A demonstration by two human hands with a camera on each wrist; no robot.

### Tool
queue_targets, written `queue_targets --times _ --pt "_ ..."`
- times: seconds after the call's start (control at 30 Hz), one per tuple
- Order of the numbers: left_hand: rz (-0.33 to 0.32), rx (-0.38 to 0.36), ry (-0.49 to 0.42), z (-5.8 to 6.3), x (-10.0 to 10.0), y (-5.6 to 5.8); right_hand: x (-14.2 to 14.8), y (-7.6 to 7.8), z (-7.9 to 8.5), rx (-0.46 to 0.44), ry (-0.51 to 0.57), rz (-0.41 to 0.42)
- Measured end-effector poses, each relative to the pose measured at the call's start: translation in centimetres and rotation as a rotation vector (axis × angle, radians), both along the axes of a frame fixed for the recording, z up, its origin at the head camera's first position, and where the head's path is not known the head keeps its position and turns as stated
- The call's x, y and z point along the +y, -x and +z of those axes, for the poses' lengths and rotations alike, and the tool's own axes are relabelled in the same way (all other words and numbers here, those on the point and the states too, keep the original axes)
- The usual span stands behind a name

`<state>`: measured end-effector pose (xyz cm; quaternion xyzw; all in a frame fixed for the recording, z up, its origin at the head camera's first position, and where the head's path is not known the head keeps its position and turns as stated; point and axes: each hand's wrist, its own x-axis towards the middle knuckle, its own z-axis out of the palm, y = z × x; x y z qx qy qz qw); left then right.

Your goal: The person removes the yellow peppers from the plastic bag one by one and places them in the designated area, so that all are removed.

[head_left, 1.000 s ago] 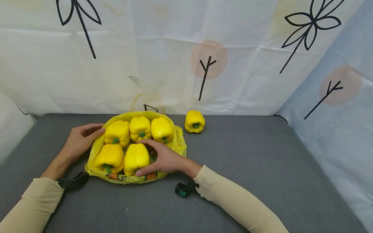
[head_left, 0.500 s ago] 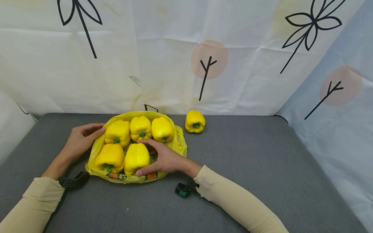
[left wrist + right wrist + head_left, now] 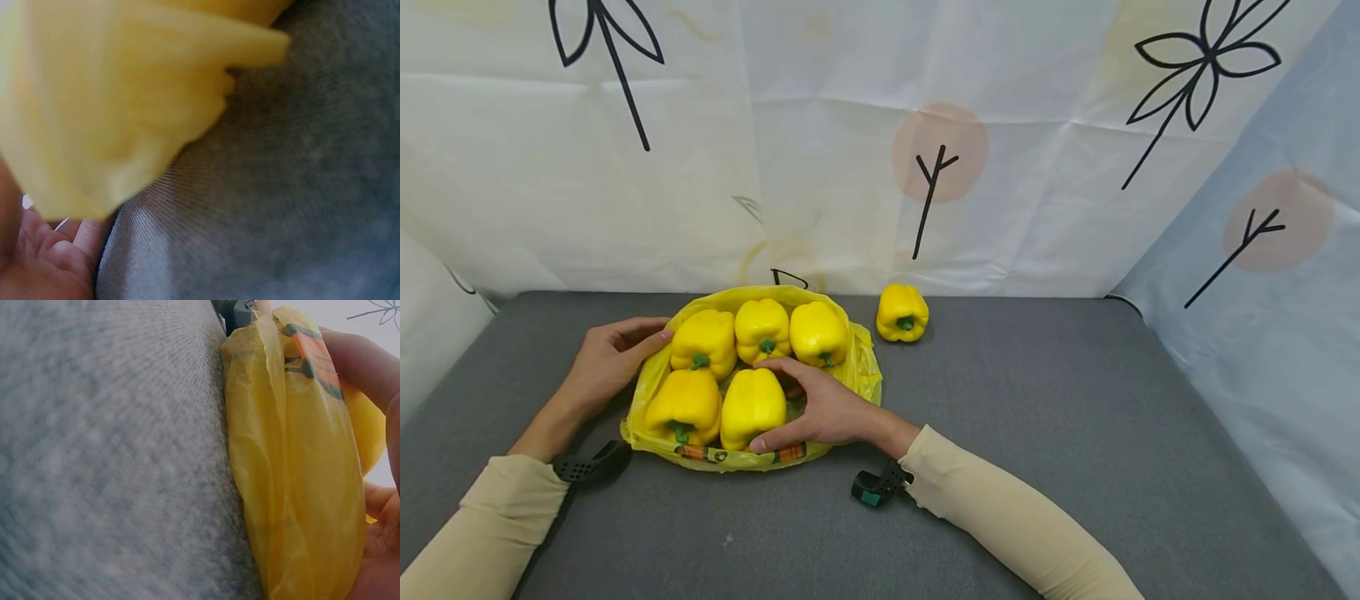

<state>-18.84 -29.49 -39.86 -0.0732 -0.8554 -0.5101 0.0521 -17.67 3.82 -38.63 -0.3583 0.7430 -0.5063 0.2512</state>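
Observation:
A yellow plastic bag (image 3: 867, 371) lies spread open on the table in the head view, with several yellow bell peppers inside. My left hand (image 3: 606, 360) holds the bag's left rim, thumb over the edge beside a pepper (image 3: 702, 340). In the left wrist view the bag (image 3: 119, 112) covers part of the curled fingers (image 3: 56, 253). My right hand (image 3: 831, 408) grips the front middle bell pepper (image 3: 752, 410), its thumb in front and fingers behind. The right wrist view shows the bag's wall (image 3: 300, 481) before that hand, with a yellow pepper (image 3: 370, 434) partly hidden.
One more yellow bell pepper (image 3: 902, 313) stands outside the bag, to its right near the table's back edge. The table (image 3: 1022, 400) is covered in grey cloth. Printed white curtains (image 3: 820, 167) hang behind it and along the right side.

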Motion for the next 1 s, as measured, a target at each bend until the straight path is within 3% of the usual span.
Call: queue_targets --times 0.5,1.0 --pt "-0.005 0.001 0.001 0.0 0.1 0.0 0.1 -0.1 0.1 -0.006 0.009 -0.003" --pt "-0.022 0.012 -0.011 0.0 0.0 -0.1 0.3 -0.2 1.4 -0.046 0.09 0.015"
